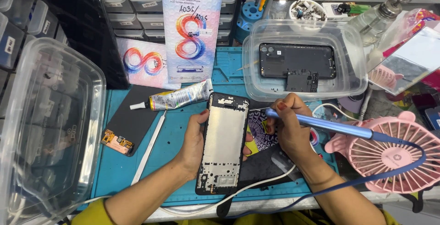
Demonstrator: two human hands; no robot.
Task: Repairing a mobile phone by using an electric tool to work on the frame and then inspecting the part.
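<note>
Left hand (pixel 195 142) fingers tucked out of sight behind the phone frame (pixel 223 143). Working tip of the blue tool (pixel 321 124) lost between the right hand (pixel 288 128) and the frame's edge. Large clear tub (pixel 46 128) cut off at the left and bottom edges. Pink fan (pixel 394 154) clipped at the right. Contents of the small white bowl (pixel 307 10) too small to tell.

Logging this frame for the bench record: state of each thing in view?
Black phone frame: opened, inner metal plate up, gripped by left hand.
Blue pen-shaped corded tool: held in right hand.
Silver glue tube: lying flat, nozzle on.
Clear plastic tub: lidless, holds black phone back cover.
Pink round fan: lying tilted; running or not, unclear.
</note>
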